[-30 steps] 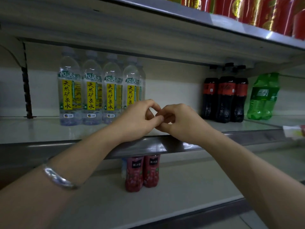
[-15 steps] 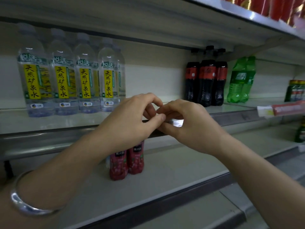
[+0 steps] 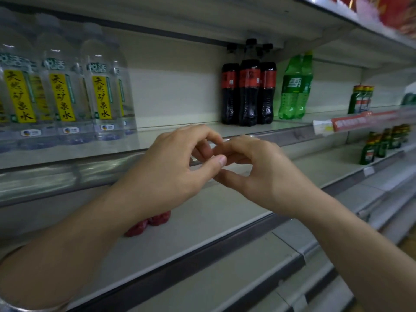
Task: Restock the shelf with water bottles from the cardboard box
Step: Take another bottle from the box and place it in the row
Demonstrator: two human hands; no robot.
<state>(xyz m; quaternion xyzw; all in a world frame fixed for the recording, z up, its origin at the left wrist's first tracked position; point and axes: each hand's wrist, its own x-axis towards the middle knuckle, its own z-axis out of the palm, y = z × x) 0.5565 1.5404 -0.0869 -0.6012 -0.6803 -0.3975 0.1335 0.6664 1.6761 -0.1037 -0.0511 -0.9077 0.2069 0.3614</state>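
Both hands stayed together in front of the shelf [image 3: 175, 140] edge, same as a second before. Left hand [image 3: 171, 174] and right hand [image 3: 263, 174] had fingers curled, fingertips touching each other; can't tell whether they pinched anything. Water bottles [image 3: 63, 97] stood upright on the shelf, now further left in view. Cola bottles [image 3: 248, 86] and green bottles [image 3: 296, 86] shifted left too; view panned right.

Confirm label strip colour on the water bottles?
Yellow with black characters, on the clear water bottles; head view, left.
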